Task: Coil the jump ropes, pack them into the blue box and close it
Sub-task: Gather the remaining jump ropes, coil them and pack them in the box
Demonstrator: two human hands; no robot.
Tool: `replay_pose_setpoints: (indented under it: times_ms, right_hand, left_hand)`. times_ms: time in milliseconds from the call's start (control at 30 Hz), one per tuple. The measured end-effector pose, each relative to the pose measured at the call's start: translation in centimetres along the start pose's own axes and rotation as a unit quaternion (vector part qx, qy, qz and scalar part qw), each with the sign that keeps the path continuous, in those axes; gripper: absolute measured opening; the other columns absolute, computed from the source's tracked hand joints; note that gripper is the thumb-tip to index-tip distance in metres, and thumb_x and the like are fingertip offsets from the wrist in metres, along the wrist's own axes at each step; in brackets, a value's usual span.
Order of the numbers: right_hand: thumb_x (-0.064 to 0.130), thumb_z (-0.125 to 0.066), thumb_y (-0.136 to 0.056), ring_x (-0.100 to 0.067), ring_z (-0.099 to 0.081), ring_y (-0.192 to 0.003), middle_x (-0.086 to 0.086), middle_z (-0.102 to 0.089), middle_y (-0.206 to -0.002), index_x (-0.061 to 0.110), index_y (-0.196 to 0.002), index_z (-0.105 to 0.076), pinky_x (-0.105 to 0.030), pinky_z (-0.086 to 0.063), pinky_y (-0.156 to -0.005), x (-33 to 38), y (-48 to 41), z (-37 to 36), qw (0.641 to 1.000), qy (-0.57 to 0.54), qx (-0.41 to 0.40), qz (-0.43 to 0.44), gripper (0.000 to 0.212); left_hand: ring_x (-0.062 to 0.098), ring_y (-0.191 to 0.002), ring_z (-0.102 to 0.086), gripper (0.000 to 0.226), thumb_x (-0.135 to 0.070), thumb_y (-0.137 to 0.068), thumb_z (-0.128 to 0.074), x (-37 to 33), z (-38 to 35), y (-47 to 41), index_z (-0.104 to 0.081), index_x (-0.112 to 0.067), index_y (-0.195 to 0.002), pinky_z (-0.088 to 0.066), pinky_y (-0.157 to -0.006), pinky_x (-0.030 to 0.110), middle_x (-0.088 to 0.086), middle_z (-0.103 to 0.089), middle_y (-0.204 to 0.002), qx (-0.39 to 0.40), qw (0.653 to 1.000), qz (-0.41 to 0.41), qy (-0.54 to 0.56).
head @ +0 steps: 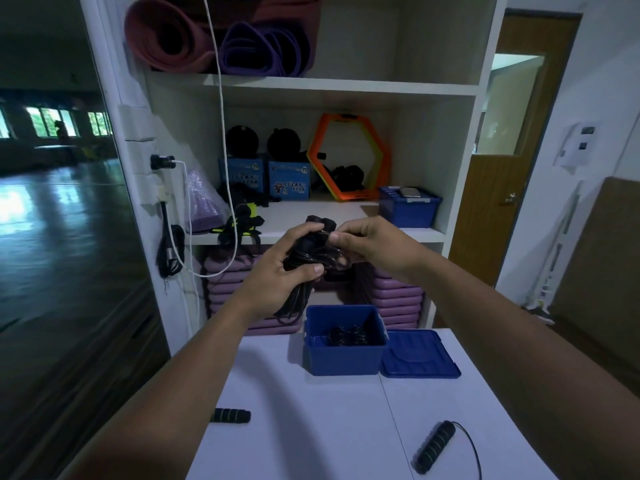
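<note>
A table (311, 427) stands in front of a shelf unit (460, 161). On the table's far edge sits an open box (343, 358) with coiled rope (348, 336) inside; its lid (420, 355) lies flat just to the right, touching it. Nearer, 1 handle (230, 415) lies to the left and another handle (434, 446) to the right. Above the box, 2 hands, left hand (280, 271) and right hand (374, 244), meet around a rope bundle (311, 251). On the shelf behind sits a closed box (408, 207), at the right.

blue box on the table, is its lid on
No, the blue box stands open with its lid lying flat beside it.
</note>
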State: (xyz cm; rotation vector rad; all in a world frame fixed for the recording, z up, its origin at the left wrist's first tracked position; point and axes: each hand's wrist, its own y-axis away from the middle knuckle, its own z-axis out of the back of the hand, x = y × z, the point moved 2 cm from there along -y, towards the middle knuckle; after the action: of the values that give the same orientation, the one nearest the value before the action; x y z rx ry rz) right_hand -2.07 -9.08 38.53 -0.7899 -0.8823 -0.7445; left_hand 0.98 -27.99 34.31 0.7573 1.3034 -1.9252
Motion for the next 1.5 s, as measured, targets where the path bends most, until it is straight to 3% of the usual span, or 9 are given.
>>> replay_pose_setpoints:
  times_ms: [200, 300, 467, 633, 867, 1033, 1300, 1400, 1500]
  right_hand:
    - [0.017, -0.055, -0.097, -0.024, -0.068, -0.092, -0.015, -0.071, -0.095, 0.003, -0.1, -0.068, -0.025, -0.055, -0.084, -1.3, 0.6, -0.5, 0.993, -0.114, 0.004, -0.014, 0.02]
    - [0.013, -0.057, -0.096, -0.015, -0.07, -0.081, -0.007, -0.074, -0.086, 0.005, -0.094, -0.069, -0.021, -0.055, -0.075, -0.8, 0.4, -0.3, 0.994, -0.102, -0.038, 0.002, 0.014]
    - [0.019, -0.067, -0.091, -0.02, -0.067, -0.084, -0.008, -0.071, -0.087, 0.012, -0.085, -0.07, -0.042, -0.058, -0.085, -0.1, -0.9, 0.1, 0.991, 0.004, -0.124, 0.052, 0.01]
    - [0.015, -0.064, -0.093, -0.008, -0.065, -0.073, -0.002, -0.067, -0.082, 0.004, -0.092, -0.066, -0.026, -0.056, -0.07, 1.1, -1.1, -0.9, 0.985, 0.013, -0.144, 0.098, 0.011]
    - [0.011, -0.056, -0.096, -0.012, -0.065, -0.068, 0.0, -0.068, -0.075, 0.004, -0.088, -0.06, -0.023, -0.056, -0.068, 2.5, -1.6, -1.7, 0.994, -0.09, -0.051, 0.042, 0.011]
    - [0.021, -0.059, -0.092, -0.011, -0.062, -0.065, -0.004, -0.065, -0.074, 0.008, -0.083, -0.061, -0.022, -0.055, -0.066, 2.3, -1.2, -2.7, 0.991, -0.134, -0.011, -0.022, 0.016]
    - [0.025, -0.061, -0.087, -0.01, -0.065, -0.068, -0.004, -0.069, -0.077, 0.004, -0.091, -0.061, -0.018, -0.055, -0.066, 3.3, -0.5, -3.9, 0.961, -0.244, 0.114, -0.058, 0.022]
    - [0.024, -0.06, -0.09, -0.011, -0.065, -0.071, -0.005, -0.069, -0.081, 0.004, -0.095, -0.061, -0.019, -0.055, -0.068, 3.8, -0.4, -4.2, 0.955, -0.261, 0.129, -0.065, 0.021]
    - [0.01, -0.055, -0.089, -0.013, -0.061, -0.068, -0.01, -0.065, -0.08, 0.004, -0.089, -0.064, -0.021, -0.052, -0.067, 4.0, -0.2, -5.2, 0.955, -0.243, 0.144, -0.089, 0.011]
  left_hand:
    - [-0.001, -0.08, -0.065, 0.032, -0.001, -0.091, -0.065, 0.5, 0.8, 0.3, -0.055, -0.023, -0.112, -0.051, -0.074, 0.016, -0.027, -0.062, -0.09, -0.016, 1.0, 0.004, -0.006]
    - [-0.001, -0.077, -0.066, 0.027, 0.002, -0.091, -0.064, 0.2, 0.9, 0.5, -0.054, -0.015, -0.108, -0.05, -0.07, 0.014, -0.013, -0.062, -0.094, -0.011, 1.0, 0.007, 0.0]
    - [0.0, -0.076, -0.068, 0.029, 0.008, -0.089, -0.065, -0.6, 0.9, 0.6, -0.05, -0.009, -0.107, -0.052, -0.066, 0.013, -0.001, -0.06, -0.096, -0.014, 1.0, -0.004, 0.007]
    - [-0.003, -0.074, -0.066, 0.031, 0.011, -0.087, -0.064, -1.3, 1.9, 0.8, -0.048, -0.007, -0.105, -0.05, -0.066, 0.011, 0.001, -0.059, -0.093, -0.015, 1.0, -0.015, 0.0]
    - [0.005, -0.089, -0.064, 0.035, -0.016, -0.078, -0.076, -2.2, 3.4, 2.0, -0.057, -0.037, -0.098, -0.054, -0.079, 0.023, -0.012, -0.063, -0.098, 0.022, 0.999, -0.036, 0.003]
    - [0.001, -0.084, -0.062, 0.035, -0.007, -0.078, -0.072, -2.8, 4.3, 3.3, -0.055, -0.026, -0.102, -0.049, -0.078, 0.015, -0.019, -0.063, -0.092, 0.044, 0.998, -0.042, -0.006]
    - [0.001, -0.081, -0.061, 0.039, -0.023, -0.072, -0.071, -4.8, 5.3, 5.2, -0.056, -0.037, -0.105, -0.048, -0.078, 0.015, -0.021, -0.062, -0.092, 0.077, 0.994, -0.08, -0.007]
    - [0.003, -0.081, -0.061, 0.04, -0.018, -0.073, -0.073, -5.5, 5.8, 5.5, -0.057, -0.033, -0.107, -0.048, -0.078, 0.015, -0.017, -0.062, -0.092, 0.083, 0.992, -0.096, -0.02]
    - [-0.006, -0.086, -0.064, 0.051, 0.014, -0.075, -0.073, -6.2, 6.0, 5.7, -0.053, -0.023, -0.104, -0.046, -0.078, 0.008, -0.03, -0.064, -0.092, 0.09, 0.987, -0.123, -0.044]
